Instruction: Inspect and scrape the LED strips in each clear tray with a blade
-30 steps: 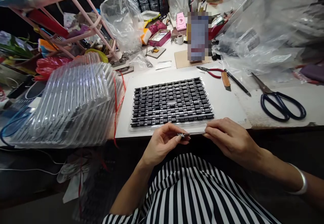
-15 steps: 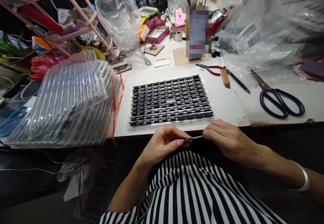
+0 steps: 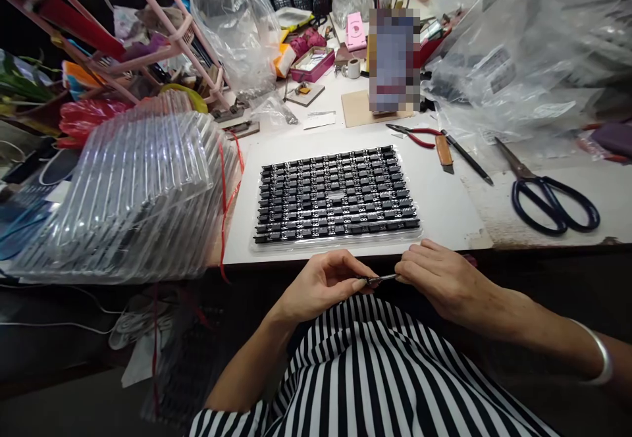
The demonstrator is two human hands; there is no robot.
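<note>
My tray (image 3: 337, 195) on the table (image 3: 444, 193) looks nearly full of black chips, one gap at its middle; my left hand (image 3: 323, 283) and right hand (image 3: 437, 277) each pinch a thin metal piece (image 3: 381, 280) at the near edge.

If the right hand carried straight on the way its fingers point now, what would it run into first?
The right hand points leftward along the thin metal strip it pinches, so it would most likely meet the left hand holding the strip's other end. The two look level, though depth is uncertain.
</note>
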